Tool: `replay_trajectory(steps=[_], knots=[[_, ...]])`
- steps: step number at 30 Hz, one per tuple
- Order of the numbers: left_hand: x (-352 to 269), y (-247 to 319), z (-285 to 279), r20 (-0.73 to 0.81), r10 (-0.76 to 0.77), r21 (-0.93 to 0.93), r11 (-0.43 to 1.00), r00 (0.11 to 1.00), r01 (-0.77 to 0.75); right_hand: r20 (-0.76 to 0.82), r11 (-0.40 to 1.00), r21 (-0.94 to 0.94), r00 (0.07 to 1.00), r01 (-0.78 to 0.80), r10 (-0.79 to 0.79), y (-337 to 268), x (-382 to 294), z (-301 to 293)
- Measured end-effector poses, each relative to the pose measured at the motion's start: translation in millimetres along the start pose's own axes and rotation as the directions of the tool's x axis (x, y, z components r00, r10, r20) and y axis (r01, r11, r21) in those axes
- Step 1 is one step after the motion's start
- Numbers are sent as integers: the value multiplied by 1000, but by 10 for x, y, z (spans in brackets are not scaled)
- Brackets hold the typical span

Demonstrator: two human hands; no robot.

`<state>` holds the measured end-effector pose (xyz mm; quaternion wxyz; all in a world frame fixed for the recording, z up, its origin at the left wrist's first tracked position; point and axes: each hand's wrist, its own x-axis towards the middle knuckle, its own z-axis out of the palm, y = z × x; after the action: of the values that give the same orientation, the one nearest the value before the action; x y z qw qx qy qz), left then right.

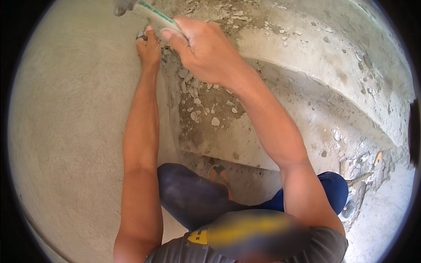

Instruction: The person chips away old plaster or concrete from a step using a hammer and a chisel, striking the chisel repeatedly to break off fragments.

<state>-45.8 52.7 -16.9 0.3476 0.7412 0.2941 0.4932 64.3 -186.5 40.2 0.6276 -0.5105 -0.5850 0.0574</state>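
My right hand (pixel 204 49) grips the pale, green-marked handle of a hammer (pixel 158 16), whose dark metal head is blurred at the top edge of the view. Below and left of that head, my left hand (pixel 149 49) is closed around a metal chisel or similar rod (pixel 141 35); only its rounded grey end shows above the fist, and its tip is hidden. The left hand is against the plastered wall (pixel 82 98), beside the corner where concrete steps meet it.
Broken mortar chips (pixel 197 102) lie on the concrete step (pixel 227 138) below my hands, with more rubble (pixel 243 16) on the upper step. My knees and one sandalled foot (pixel 218 174) are below. Slender tools or scraps (pixel 360 179) lie at the right.
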Motion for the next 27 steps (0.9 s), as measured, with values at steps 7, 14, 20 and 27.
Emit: replay_trajectory(steps=[7, 14, 20, 27], knots=[[20, 71, 20, -59, -106, 68, 992, 993, 110, 186, 958, -205, 953, -200, 238, 83, 109, 100], [-24, 114, 89, -51, -41, -40, 998, 998, 39, 104, 978, -204, 992, -51, 73, 267, 99, 231], [-23, 207, 28, -117, -53, 243, 967, 992, 80, -23, 992, -56, 993, 116, -117, -151, 237, 18], [117, -56, 90, -44, -33, 193, 980, 998, 41, 148, 915, -330, 944, -233, 294, 237, 213, 172]])
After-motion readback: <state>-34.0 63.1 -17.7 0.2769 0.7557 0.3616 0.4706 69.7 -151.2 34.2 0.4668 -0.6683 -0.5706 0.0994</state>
